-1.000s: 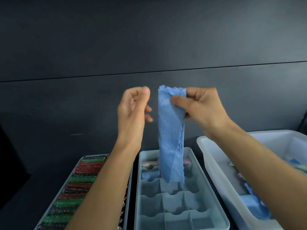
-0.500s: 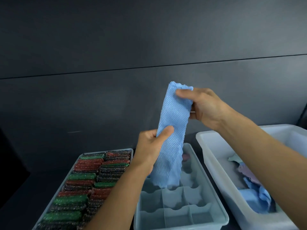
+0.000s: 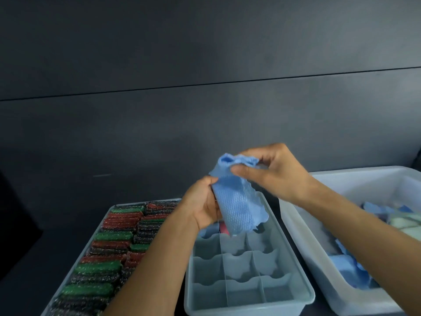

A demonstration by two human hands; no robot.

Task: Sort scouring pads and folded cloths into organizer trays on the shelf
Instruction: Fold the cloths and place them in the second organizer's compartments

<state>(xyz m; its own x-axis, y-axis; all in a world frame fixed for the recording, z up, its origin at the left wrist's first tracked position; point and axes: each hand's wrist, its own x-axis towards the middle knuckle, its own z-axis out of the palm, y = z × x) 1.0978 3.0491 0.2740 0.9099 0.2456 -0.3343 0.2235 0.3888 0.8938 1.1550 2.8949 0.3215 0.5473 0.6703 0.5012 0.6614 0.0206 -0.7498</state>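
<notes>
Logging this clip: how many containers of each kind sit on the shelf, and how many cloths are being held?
Tray of scouring pads: 1
Divided organizer tray: 1
White bin: 1
Blue cloth, gripped by left hand and right hand: 1
Total: 4

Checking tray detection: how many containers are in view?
3: scouring-pad tray at left, divided organizer tray in the middle, white bin at right, partly cropped. More may sit off-frame.

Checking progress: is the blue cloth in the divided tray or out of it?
Out: left hand and right hand hold the cloth above the tray, bunched at its top.
</notes>
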